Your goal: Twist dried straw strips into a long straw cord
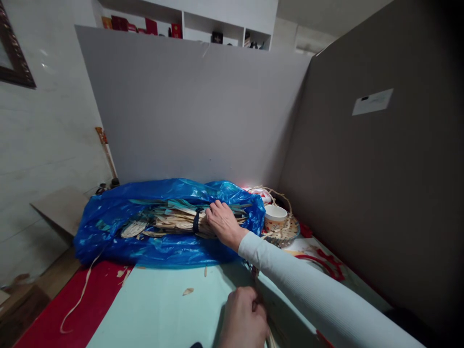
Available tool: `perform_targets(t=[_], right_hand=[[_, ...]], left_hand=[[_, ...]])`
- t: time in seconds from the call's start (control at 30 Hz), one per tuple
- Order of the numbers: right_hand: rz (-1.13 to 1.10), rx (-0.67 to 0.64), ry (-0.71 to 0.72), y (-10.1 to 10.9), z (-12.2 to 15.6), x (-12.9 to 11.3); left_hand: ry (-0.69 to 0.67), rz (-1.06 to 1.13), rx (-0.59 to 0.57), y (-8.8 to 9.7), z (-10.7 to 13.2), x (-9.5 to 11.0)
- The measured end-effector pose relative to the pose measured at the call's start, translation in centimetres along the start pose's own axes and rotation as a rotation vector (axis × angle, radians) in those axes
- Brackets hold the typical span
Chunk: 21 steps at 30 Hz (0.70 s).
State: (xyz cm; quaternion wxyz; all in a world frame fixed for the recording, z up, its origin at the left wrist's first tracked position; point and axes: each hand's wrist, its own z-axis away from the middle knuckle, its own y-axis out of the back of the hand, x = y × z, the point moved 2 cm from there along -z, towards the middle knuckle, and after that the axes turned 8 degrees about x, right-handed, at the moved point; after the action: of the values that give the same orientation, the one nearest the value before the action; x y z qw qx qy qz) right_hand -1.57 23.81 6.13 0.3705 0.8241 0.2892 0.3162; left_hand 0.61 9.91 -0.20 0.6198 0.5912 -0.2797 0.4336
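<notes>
Left fingers (260, 319) grasp straw (271, 339); right fingers (216, 208), arm (308, 286) outstretched, bend over bundle (179, 220), grip unclear.

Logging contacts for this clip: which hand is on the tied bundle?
The right hand: it touches the bundle beside the dark tie. The left hand is apart from the bundle, at the picture's bottom edge.

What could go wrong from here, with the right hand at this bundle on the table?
The right hand touches the bundle of dry strips, and only one dark tie shows around it, so a pull might draw strips loose. The bundle lies on a thin blue plastic bag, which might slide or tear if it is dragged. Also, the cup stands just right of the bag, so a sideways swing of the arm might knock it.
</notes>
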Motion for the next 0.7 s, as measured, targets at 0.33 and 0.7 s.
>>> perform_targets(t=[0.33, 0.7], right_hand=[[-0.046, -0.069, -0.047, 1.3, 1.7, 1.5], [-0.140, 0.003, -0.154, 3.9, 3.2, 3.9]], left_hand=[[0.024, 0.041, 0.016, -0.5, -0.1, -0.3], [0.041, 0.102, 0.003, -0.5, 0.0, -0.4]])
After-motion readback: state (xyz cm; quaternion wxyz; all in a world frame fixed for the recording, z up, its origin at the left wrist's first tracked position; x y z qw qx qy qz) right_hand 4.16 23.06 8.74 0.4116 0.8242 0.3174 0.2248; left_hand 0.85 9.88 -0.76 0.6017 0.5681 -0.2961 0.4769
